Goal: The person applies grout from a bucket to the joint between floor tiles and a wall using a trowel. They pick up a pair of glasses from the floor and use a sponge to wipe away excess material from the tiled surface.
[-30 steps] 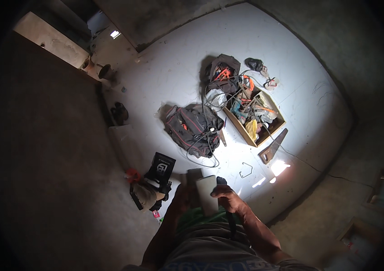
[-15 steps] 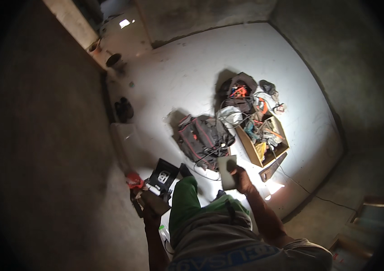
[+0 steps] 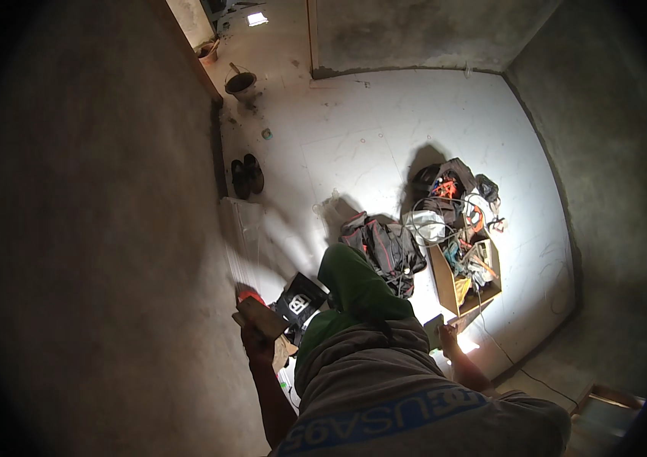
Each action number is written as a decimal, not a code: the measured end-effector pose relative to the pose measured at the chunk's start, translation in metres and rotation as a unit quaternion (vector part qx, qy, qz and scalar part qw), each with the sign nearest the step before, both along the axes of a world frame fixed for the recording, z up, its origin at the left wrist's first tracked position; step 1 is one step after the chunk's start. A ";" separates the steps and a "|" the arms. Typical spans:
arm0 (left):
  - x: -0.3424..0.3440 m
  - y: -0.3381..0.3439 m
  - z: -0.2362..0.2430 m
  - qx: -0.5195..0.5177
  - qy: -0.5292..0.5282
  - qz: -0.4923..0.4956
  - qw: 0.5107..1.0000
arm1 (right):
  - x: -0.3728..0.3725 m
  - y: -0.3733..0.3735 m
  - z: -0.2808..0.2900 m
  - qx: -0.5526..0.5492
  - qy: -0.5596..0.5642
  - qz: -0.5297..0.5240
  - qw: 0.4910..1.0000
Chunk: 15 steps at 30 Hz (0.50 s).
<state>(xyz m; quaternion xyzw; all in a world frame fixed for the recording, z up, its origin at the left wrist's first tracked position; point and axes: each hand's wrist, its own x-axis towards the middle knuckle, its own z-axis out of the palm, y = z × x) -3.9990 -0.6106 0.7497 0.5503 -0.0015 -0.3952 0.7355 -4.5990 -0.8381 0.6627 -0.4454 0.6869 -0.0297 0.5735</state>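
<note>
My left hand grips a brown block-like piece, held up close to the left wall; its exact kind I cannot make out. Low beside my right thigh, my right hand is closed on a flat grey-green panel, partly hidden by my shirt. Just past the brown piece lie a black bag with a white emblem and a red item. Beyond my right hand stands an open wooden box full of tools and cloths.
A black backpack with red trim lies ahead of my raised green-trousered leg. Behind the box sit an open tool bag and a white sack. A cable trails right. Dark shoes and a bucket stand along the left wall.
My right hand has drawn the panel back from in front of me to beside my thigh. One leg has come forward and up. The view has shifted, and the left hand still holds the brown piece.
</note>
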 end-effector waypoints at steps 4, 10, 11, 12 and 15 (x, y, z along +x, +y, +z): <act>-0.001 -0.067 -0.013 0.110 -0.103 -0.081 0.985 | -0.005 -0.064 -0.046 -0.248 -0.053 0.030 0.967; 0.094 -0.128 -0.050 -0.074 0.286 0.100 0.950 | 0.170 -0.209 -0.048 -0.134 -0.103 -0.035 0.985; 0.123 -0.131 -0.038 -0.050 0.267 0.113 0.956 | 0.235 -0.222 -0.039 -0.058 -0.040 -0.041 0.997; 0.132 -0.167 -0.033 -0.005 0.185 0.073 0.980 | 0.232 -0.240 -0.046 -0.069 0.045 0.003 0.997; 0.198 -0.251 -0.033 0.057 0.062 0.023 0.996 | 0.247 -0.301 -0.083 -0.124 0.152 0.132 0.972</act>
